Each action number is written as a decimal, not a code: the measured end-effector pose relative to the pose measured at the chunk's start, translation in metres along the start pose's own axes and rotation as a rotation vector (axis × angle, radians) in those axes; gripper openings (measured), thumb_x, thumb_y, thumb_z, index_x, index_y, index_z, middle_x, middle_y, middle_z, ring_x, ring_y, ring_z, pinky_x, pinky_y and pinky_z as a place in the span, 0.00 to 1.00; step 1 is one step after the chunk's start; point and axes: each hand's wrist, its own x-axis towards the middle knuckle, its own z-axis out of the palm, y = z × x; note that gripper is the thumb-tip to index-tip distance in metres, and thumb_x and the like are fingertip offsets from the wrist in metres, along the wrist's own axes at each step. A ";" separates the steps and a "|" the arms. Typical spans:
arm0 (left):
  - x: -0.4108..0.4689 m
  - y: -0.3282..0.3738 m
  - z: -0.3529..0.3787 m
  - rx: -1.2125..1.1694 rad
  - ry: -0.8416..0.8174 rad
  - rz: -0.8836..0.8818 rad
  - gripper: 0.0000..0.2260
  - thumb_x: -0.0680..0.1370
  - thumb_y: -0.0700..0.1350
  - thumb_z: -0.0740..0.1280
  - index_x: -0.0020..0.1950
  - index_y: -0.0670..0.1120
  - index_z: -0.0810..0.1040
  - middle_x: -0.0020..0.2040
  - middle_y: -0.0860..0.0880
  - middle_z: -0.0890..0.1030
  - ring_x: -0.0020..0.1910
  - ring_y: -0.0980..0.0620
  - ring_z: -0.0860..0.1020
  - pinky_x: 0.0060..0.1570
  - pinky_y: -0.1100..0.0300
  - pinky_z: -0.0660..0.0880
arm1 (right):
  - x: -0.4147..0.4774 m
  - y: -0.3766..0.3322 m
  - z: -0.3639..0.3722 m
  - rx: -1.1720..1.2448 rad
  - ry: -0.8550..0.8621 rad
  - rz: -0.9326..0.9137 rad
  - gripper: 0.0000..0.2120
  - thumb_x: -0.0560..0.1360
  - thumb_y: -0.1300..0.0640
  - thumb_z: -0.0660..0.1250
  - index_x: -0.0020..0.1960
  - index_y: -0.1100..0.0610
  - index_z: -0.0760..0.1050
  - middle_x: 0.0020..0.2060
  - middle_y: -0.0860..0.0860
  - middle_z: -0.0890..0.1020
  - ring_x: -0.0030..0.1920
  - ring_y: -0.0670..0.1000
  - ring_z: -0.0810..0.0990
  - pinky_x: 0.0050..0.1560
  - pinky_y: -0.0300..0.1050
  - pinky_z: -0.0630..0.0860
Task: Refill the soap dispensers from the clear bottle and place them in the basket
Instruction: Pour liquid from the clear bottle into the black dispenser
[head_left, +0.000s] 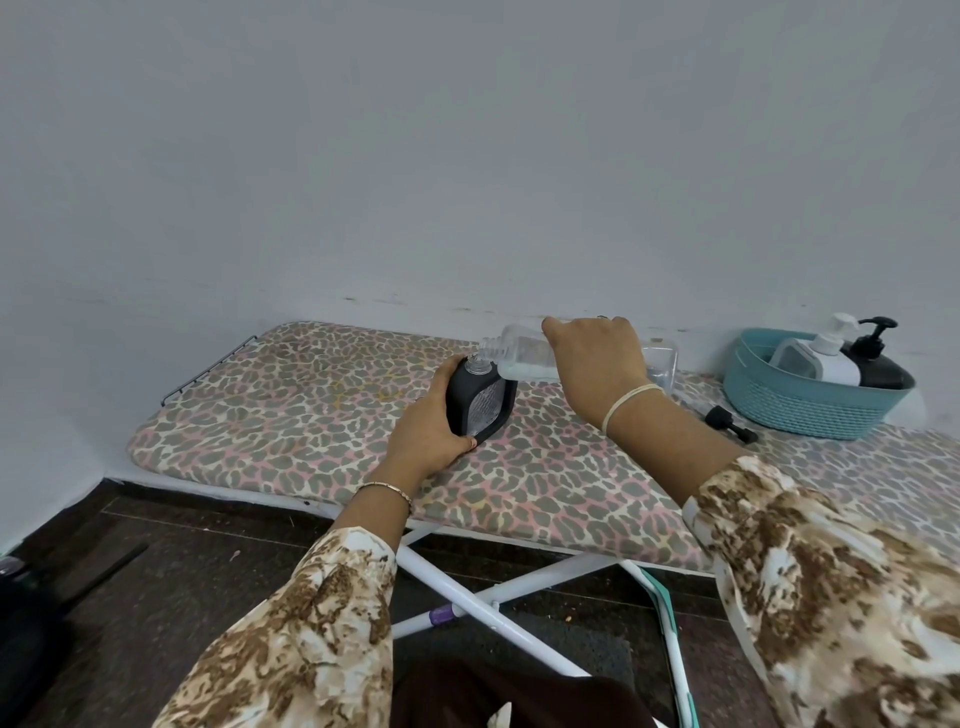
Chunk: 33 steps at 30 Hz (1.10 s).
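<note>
Left hand (428, 431) reaches forward from a patterned sleeve, wrist low, fingers and thumb curled round the left side and lower edge of the black dispenser (480, 405). That dispenser stands on the leopard-print ironing board (291, 405), near its middle. Its long axis runs close to vertical with a slight lean, its open neck points up, and its clear ribbed panel faces the camera.

Right hand (597, 364) comes in higher, forearm angled up and across, back of the hand toward us, a pale band on the wrist. It grips the clear bottle (514, 353) from above, knuckles on top. How the fingers lie on the far side cannot be seen.

The bottle is tipped well over. Its long axis lies close to horizontal, with the base at the right under the hand and the threaded neck pointing left and slightly down. The mouth sits right at the dispenser's open neck. Clear liquid pools along the bottle's lower side.

Just behind the right wrist sits a clear container (662, 364). A loose black pump head (727, 418) lies flat on the board between the right forearm and the teal basket (800, 410).

That basket stands at the board's right end, by the wall, with 2 items inside: a white pump bottle (831, 358) and a black pump bottle (878, 364), both leaning, pumps up.
</note>
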 end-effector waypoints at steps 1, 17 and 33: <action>0.000 0.000 0.000 -0.001 0.000 -0.001 0.47 0.68 0.41 0.77 0.76 0.60 0.49 0.61 0.46 0.78 0.48 0.44 0.81 0.45 0.52 0.79 | 0.000 0.000 0.000 0.001 0.001 0.000 0.18 0.70 0.66 0.64 0.58 0.54 0.68 0.35 0.49 0.69 0.38 0.53 0.69 0.42 0.44 0.64; 0.001 -0.001 0.000 -0.011 -0.008 0.016 0.46 0.69 0.42 0.75 0.77 0.58 0.49 0.58 0.45 0.79 0.44 0.45 0.80 0.42 0.51 0.78 | 0.001 0.001 0.002 0.020 0.013 -0.023 0.15 0.71 0.68 0.62 0.55 0.55 0.67 0.29 0.48 0.64 0.37 0.53 0.70 0.43 0.44 0.64; 0.001 0.000 0.001 -0.007 0.000 0.009 0.46 0.69 0.41 0.75 0.77 0.59 0.49 0.58 0.46 0.79 0.45 0.45 0.80 0.44 0.49 0.80 | 0.001 0.002 0.000 0.021 0.003 -0.024 0.16 0.71 0.67 0.63 0.56 0.55 0.67 0.30 0.48 0.64 0.38 0.53 0.70 0.43 0.44 0.63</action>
